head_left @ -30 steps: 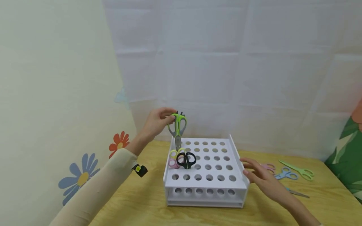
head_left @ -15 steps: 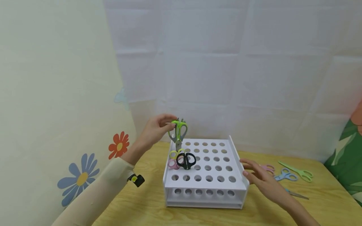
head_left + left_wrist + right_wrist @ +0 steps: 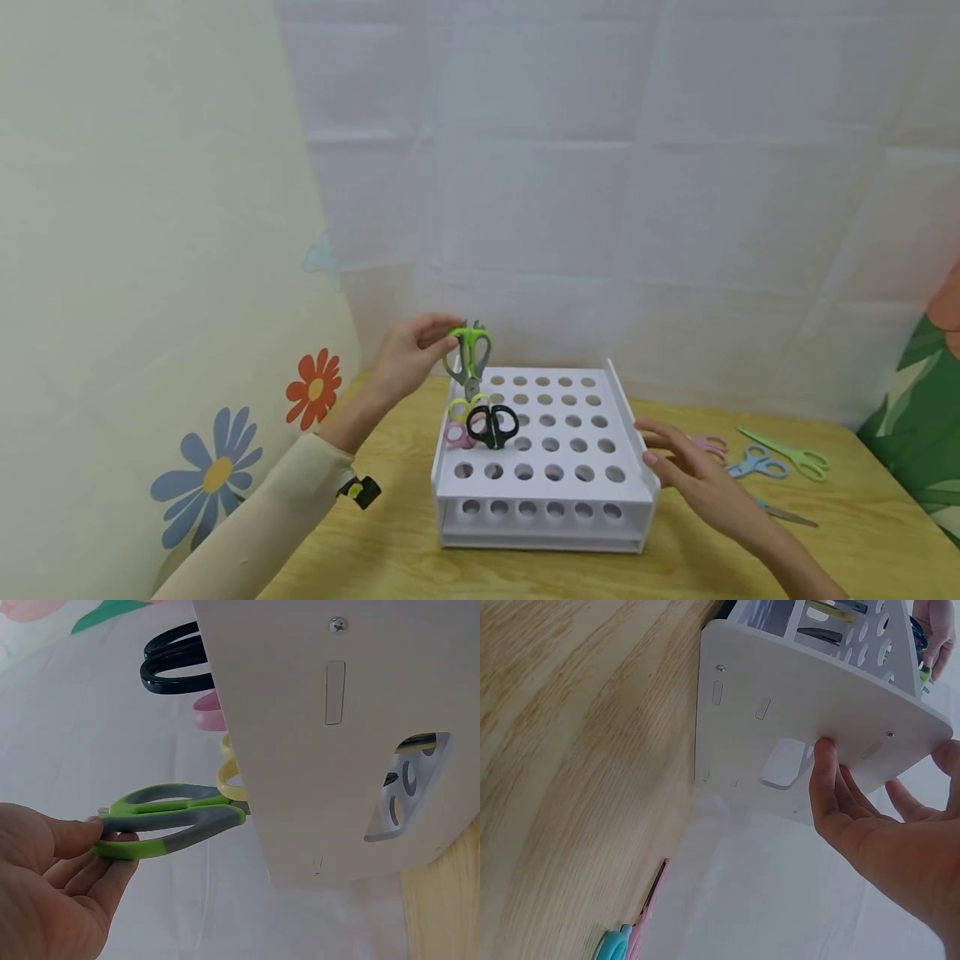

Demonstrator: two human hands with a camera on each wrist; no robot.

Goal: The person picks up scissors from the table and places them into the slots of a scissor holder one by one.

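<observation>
My left hand [image 3: 411, 354] pinches the handle end of green-and-grey scissors [image 3: 481, 354], held upright with the blades pointing down at the back left of a white holed rack [image 3: 543, 487]. In the left wrist view, thumb and fingers grip one handle of the scissors [image 3: 172, 825]; the blades are mostly hidden behind the rack's side. Just in front stand black scissors [image 3: 492, 427], pink-handled scissors [image 3: 457, 434] and yellow-handled scissors [image 3: 459, 408], handles up. My right hand [image 3: 697, 479] rests its fingers against the rack's right side panel [image 3: 750, 735].
On the wooden table [image 3: 862, 550] right of the rack lie light green scissors [image 3: 810, 462], blue scissors [image 3: 759, 462], pink-handled scissors [image 3: 712, 446] and scissors with a bare blade [image 3: 791, 517] showing. A white sheet [image 3: 540, 208] hangs behind.
My left hand has moved down with the green-and-grey scissors, whose blades now sink lower behind the yellow handles. The right hand stays at the rack's side.
</observation>
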